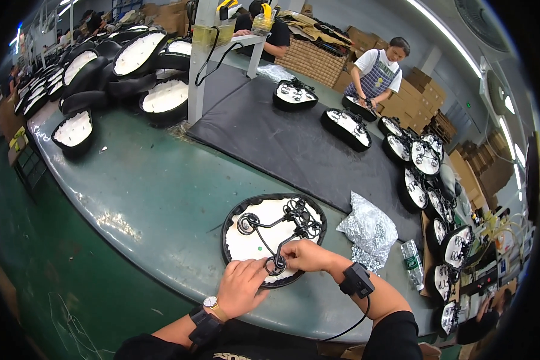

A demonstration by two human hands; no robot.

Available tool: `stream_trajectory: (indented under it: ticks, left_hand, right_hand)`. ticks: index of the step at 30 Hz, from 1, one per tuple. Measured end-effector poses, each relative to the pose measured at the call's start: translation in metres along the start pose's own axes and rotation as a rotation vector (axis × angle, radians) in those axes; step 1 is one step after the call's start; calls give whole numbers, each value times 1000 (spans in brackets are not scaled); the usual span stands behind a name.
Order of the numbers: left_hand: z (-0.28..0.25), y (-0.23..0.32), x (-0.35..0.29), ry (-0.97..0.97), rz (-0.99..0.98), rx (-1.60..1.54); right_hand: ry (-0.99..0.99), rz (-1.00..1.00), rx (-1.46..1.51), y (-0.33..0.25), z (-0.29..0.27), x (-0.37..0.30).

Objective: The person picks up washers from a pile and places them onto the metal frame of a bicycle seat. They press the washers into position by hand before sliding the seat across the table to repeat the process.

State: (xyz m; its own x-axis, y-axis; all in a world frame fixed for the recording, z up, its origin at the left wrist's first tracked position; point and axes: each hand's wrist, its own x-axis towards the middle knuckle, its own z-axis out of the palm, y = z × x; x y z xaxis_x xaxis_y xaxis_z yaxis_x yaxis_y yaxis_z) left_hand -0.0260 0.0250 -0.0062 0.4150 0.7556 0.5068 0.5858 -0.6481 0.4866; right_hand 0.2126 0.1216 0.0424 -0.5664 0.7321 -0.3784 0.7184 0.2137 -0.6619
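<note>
while both hands meet at its near edge, the seat lies underside up on the green table, close to the person. a bent black frame rests on the seat's white underside, with one coil toward the far left and another coil at the near edge. the left hand has its fingertips against the near coil; the right hand is bent inward at the same coil, its fingertips partly hidden. how firmly either grasps cannot be told. a watch is on the left wrist.

right of the seat are a clear bag of small metal pieces, some lying just outside it, and a bottle on its side. beyond is a black mat bearing two seats with frames. more framed seats crowd the right side. at far left, bare seats are heaped. across the table, a co-worker in an apron handles another seat.
</note>
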Motion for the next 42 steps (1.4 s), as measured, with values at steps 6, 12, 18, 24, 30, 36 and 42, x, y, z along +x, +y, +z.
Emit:
stream_trajectory:
  ticks: [6,12,18,24,30,36,42]
  left_hand:
    - [-1,-9,-1,5,37,-25]
    - [0,-17,-8,-22,102,-33]
    - [5,-16,-9,11,121,-8]
    - [7,-14,-8,48,124,61]
    - [21,-7,-16,148,82,42]
    - [23,-3,-18,162,85,50]
    - [13,-1,-14,193,127,52]
  right_hand:
    - [-125,-40,50,-11,-10,4]
    - [-42,-96,17,5,5,7]
    - [67,-175,-64,8,15,1]
    - [162,-272,-208,0,20,-3]
    - [107,-256,-135,9,24,4]
    - [33,-180,-102,16,24,5]
    - [145,-315,-101,25,12,-10]
